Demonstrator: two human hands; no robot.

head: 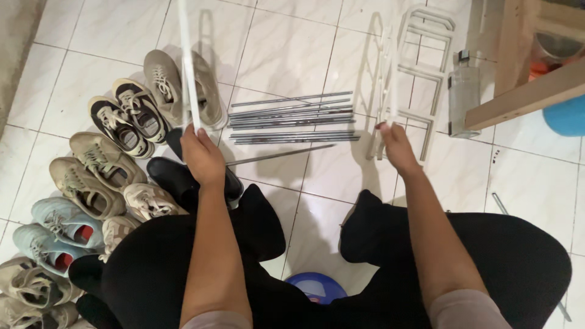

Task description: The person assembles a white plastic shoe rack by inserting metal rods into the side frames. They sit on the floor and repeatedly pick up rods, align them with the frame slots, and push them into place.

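Note:
I sit over a white tiled floor in black trousers and black socks. My left hand (202,156) is closed around the lower end of a white bar (187,61) that rises out of the top of the picture. My right hand (397,146) grips another white bar (393,67), also upright. Between the hands, on the floor, lie several thin grey metal rods (291,117) side by side. Just beyond my right hand a white metal frame piece (425,73) with rungs lies on the tiles.
Several pairs of shoes (103,170) lie in rows on the left. A clear bottle (464,91) stands by a wooden table leg (518,97) at top right. A blue round stool (317,285) sits under me.

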